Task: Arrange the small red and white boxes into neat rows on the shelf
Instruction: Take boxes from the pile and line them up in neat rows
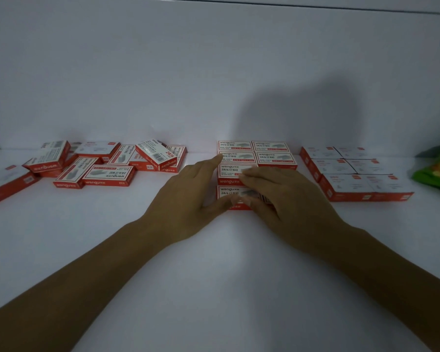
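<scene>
**Both hands squaring up the middle block**

Head view: at mid-frame on the white shelf (214, 262), the centre block of red and white boxes (264, 151) lies flat in two columns, printed tops up. The left hand (188, 199), fingers straight, presses along the block's left side. The right hand (287, 201) lies flat over the nearest boxes and hides them. A loose heap of boxes (107, 161) sprawls at mid-left. A tidy second block (353, 174) sits at right, near a green packet (434, 168).

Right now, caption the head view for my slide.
Left hand and right hand press on the centre block of staple boxes on a white shelf; jumbled pile left, neat block right.
</scene>
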